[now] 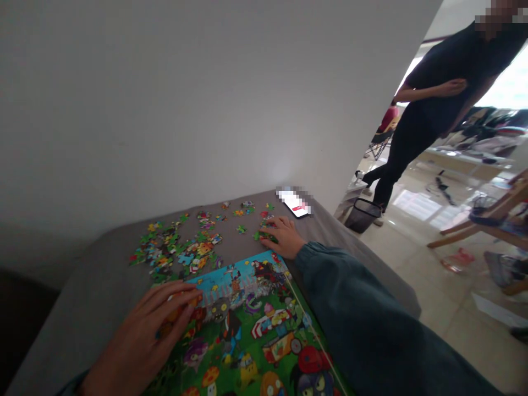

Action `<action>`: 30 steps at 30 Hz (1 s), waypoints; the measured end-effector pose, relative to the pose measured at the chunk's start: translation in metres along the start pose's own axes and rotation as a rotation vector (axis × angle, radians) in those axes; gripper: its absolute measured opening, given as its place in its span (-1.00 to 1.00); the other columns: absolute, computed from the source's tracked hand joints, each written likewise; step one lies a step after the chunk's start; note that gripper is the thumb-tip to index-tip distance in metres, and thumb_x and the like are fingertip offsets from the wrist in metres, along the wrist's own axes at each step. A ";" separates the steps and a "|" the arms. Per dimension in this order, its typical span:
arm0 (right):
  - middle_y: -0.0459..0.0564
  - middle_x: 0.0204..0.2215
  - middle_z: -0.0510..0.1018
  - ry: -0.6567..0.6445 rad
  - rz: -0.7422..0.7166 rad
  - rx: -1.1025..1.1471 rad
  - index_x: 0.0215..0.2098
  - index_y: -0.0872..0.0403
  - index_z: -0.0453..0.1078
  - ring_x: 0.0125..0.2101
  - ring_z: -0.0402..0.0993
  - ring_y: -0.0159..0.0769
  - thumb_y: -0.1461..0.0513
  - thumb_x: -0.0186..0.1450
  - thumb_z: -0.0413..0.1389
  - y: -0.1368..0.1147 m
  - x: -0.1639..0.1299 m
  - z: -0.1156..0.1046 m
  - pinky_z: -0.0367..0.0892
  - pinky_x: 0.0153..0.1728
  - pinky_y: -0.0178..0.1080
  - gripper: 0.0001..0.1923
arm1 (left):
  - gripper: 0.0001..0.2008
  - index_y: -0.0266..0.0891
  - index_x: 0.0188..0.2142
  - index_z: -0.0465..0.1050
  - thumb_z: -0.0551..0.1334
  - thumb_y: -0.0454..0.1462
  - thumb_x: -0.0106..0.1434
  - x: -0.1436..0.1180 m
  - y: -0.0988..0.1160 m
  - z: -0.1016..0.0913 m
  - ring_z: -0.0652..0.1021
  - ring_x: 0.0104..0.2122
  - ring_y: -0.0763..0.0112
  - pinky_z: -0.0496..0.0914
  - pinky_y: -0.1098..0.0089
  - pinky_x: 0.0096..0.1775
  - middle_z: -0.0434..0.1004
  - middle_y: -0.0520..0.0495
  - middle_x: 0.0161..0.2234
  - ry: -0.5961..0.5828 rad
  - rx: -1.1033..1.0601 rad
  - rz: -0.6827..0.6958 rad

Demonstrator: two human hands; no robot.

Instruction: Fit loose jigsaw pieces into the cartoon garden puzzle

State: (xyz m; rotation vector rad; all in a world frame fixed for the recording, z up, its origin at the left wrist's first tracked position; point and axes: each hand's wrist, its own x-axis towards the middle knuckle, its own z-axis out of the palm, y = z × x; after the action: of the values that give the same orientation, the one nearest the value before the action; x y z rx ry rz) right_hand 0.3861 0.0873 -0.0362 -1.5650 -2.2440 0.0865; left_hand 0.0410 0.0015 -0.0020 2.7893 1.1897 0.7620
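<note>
Left hand [144, 335] lies flat on the near left part of the puzzle picture [256, 330], fingers spread and pressing down on the top left corner of it — nothing pinched between them, just a palm-down press on the colourful sheet. The sheet sits at the near edge of the grey table [82, 291], showing cartoon plants, a mushroom and a little car on green.

Right hand [284, 236] is out past the far right corner of the sheet, sleeve [363, 319] stretched across the table. Its fingers are curled down onto a small clump of green pieces [264, 235] — touching them, fingertips on top; whether it has actually gripped one I cannot tell.

Loose puzzle pieces [181, 247] lie scattered across the table beyond the sheet, thickest on the left, thinner toward the wall. A phone [297, 204] lies at the far right corner of the table, just beyond the right hand, screen up.

Off to the right, another person [429, 104] in dark clothes stands on the tiled floor, well apart from the table, with a dark bin [362, 214] by their feet.
</note>
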 end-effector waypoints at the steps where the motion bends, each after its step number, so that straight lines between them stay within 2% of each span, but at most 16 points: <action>1: 0.04 0.07 0.34 -0.007 -0.001 0.000 0.02 -0.08 0.43 0.05 0.11 -0.07 0.02 0.30 0.07 -0.002 0.001 0.002 0.08 -0.02 -0.02 -0.63 | -0.71 0.02 -0.09 0.49 0.10 -0.04 0.31 0.000 0.000 0.000 0.51 -0.06 0.36 0.43 0.41 -0.04 0.54 0.06 -0.09 0.001 -0.001 0.005; 5: 0.04 0.01 0.42 0.039 -0.009 0.042 -0.06 -0.03 0.48 0.03 0.15 -0.07 0.07 0.27 0.13 -0.004 0.006 0.007 0.10 -0.03 -0.01 -0.68 | -0.71 0.00 -0.09 0.48 0.09 -0.04 0.32 0.001 0.001 -0.001 0.51 -0.06 0.37 0.43 0.42 -0.05 0.54 0.06 -0.09 -0.001 -0.004 0.014; 8: 0.10 -0.04 0.47 0.098 -0.041 0.133 -0.06 0.07 0.46 0.00 0.23 -0.11 0.14 0.26 0.15 -0.001 0.007 -0.001 0.15 -0.02 -0.03 -0.69 | -0.71 -0.01 -0.09 0.49 0.10 -0.03 0.31 0.002 0.002 -0.001 0.51 -0.07 0.36 0.44 0.42 -0.07 0.54 0.05 -0.09 -0.010 0.002 0.006; 11: 0.08 -0.20 0.54 0.080 0.021 0.407 -0.01 0.13 0.41 -0.25 0.40 -0.30 0.17 0.28 0.12 -0.002 -0.002 -0.023 0.30 -0.18 -0.19 -0.67 | -0.70 0.00 -0.09 0.48 0.08 -0.04 0.32 0.002 0.001 0.000 0.51 -0.07 0.34 0.43 0.40 -0.06 0.53 0.05 -0.09 -0.016 -0.009 0.012; 13: -0.01 -0.35 0.54 -0.040 0.052 0.622 -0.06 0.14 0.42 -0.40 0.41 -0.39 0.16 0.23 0.17 -0.007 -0.013 -0.043 0.34 -0.32 -0.28 -0.66 | -0.71 0.01 -0.07 0.46 0.07 -0.05 0.32 0.001 -0.001 0.001 0.50 -0.06 0.33 0.42 0.37 -0.04 0.52 0.05 -0.07 -0.032 -0.023 0.016; 15: -0.06 -0.40 0.54 -0.284 -0.029 0.783 -0.14 0.15 0.45 -0.41 0.44 -0.42 0.16 0.18 0.23 -0.015 -0.025 -0.060 0.36 -0.34 -0.31 -0.68 | -0.71 0.00 -0.05 0.44 0.08 -0.07 0.32 -0.001 -0.002 0.003 0.49 -0.05 0.32 0.41 0.35 -0.02 0.50 0.05 -0.04 -0.060 -0.029 0.014; 16: -0.06 -0.41 0.55 -0.416 -0.069 0.820 -0.16 0.16 0.46 -0.41 0.46 -0.42 0.17 0.19 0.22 -0.021 -0.031 -0.066 0.37 -0.33 -0.32 -0.71 | -0.71 0.00 -0.04 0.43 0.08 -0.07 0.32 -0.002 -0.001 0.004 0.49 -0.04 0.32 0.40 0.34 -0.02 0.49 0.05 -0.03 -0.075 -0.031 0.017; 18: -0.04 -0.41 0.56 -0.574 -0.132 0.831 -0.24 0.18 0.47 -0.42 0.47 -0.44 0.20 0.20 0.21 -0.031 -0.039 -0.072 0.39 -0.33 -0.33 -0.78 | -0.71 0.00 -0.01 0.41 0.10 -0.10 0.32 -0.003 0.003 0.007 0.46 -0.02 0.32 0.39 0.33 0.00 0.47 0.05 0.00 -0.115 -0.027 0.044; 23: -0.02 -0.43 0.57 -0.750 -0.110 0.826 -0.23 0.20 0.46 -0.46 0.51 -0.45 0.25 0.24 0.16 -0.046 -0.045 -0.063 0.41 -0.39 -0.38 -0.83 | -0.59 0.10 0.13 0.30 0.17 -0.16 0.29 -0.004 0.037 0.015 0.37 0.10 0.31 0.32 0.30 0.09 0.39 0.14 0.11 -0.232 0.031 0.206; 26: -0.01 -0.42 0.59 -0.813 -0.080 0.794 -0.19 0.20 0.45 -0.49 0.52 -0.45 0.26 0.25 0.15 -0.048 -0.045 -0.063 0.41 -0.43 -0.40 -0.82 | -0.55 0.16 0.17 0.24 0.17 -0.15 0.29 0.000 0.063 0.019 0.34 0.12 0.31 0.30 0.30 0.09 0.35 0.17 0.15 -0.253 0.055 0.285; 30: -0.03 -0.45 0.59 -0.902 -0.090 0.780 -0.27 0.20 0.47 -0.46 0.53 -0.45 0.27 0.21 0.20 -0.051 -0.047 -0.066 0.41 -0.41 -0.41 -0.85 | -0.57 0.17 0.17 0.23 0.15 -0.16 0.31 0.006 0.085 0.019 0.34 0.11 0.29 0.32 0.30 0.05 0.33 0.15 0.16 -0.263 0.058 0.322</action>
State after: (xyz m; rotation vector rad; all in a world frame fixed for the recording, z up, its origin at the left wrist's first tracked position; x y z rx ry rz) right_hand 0.3785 0.0140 0.0246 -1.0528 -2.3448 1.6926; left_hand 0.1101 -0.0513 0.0003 3.0477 0.7440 0.3532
